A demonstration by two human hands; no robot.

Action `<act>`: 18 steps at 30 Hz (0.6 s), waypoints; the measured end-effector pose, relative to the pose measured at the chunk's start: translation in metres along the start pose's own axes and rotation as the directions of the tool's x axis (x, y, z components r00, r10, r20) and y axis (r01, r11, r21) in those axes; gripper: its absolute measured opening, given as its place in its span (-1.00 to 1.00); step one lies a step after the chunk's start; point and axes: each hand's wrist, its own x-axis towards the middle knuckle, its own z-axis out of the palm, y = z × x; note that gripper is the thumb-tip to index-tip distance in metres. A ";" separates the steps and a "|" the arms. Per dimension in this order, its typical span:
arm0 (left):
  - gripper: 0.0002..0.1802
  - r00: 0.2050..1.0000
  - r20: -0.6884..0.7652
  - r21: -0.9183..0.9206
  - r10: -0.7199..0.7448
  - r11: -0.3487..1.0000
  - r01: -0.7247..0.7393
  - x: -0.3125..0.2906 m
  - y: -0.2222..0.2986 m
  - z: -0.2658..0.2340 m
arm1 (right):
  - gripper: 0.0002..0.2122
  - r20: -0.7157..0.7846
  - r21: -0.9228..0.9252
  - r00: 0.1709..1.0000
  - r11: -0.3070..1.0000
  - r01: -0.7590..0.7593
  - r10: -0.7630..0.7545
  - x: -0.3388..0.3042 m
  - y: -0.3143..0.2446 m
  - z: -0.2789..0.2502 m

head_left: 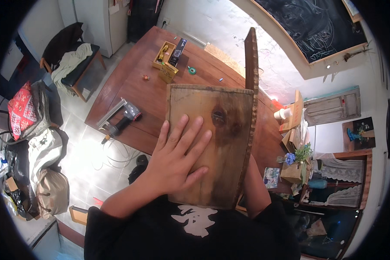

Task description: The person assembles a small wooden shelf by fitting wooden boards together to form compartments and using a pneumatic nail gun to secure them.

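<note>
A wooden piece made of boards stands in front of my body. Its broad brown panel (212, 160) has a dark knot, and a narrower upright board (250, 60) with a rough, notched edge rises at its far right. My left hand (180, 151) lies flat on the panel, fingers spread. On the right side my forearm (256, 188) goes behind the panel, which hides my right hand and its fingers. A pneumatic nail gun (125, 116) rests on the table to the left of the wooden piece.
On the brown table (134, 78) are an open box (164, 53), a dark narrow box (177, 52), and a green tape roll (192, 70). Blue flowers in a pot (295, 169) stand at the right. A chair (76, 65) and piled bags (52, 195) are on the left.
</note>
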 end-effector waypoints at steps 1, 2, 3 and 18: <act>-0.07 1.000 0.024 -0.006 -0.003 1.000 0.003 0.003 0.007 -0.002 | -0.74 0.008 0.010 1.000 1.000 0.006 -0.006 -0.002 0.001 -0.001; -0.05 0.999 0.047 -0.009 -0.009 1.000 0.009 0.008 0.015 -0.004 | -0.74 0.013 0.023 1.000 1.000 0.009 -0.010 -0.005 0.004 -0.002; -0.04 0.998 0.065 -0.009 -0.024 1.000 0.025 0.013 0.023 -0.006 | -0.74 0.019 0.034 1.000 0.999 0.012 -0.013 -0.009 0.006 -0.003; -0.33 0.824 0.245 -0.832 -0.511 0.326 0.449 0.062 0.040 0.015 | -0.73 0.138 0.448 0.990 0.892 -0.061 -0.002 0.077 0.140 0.008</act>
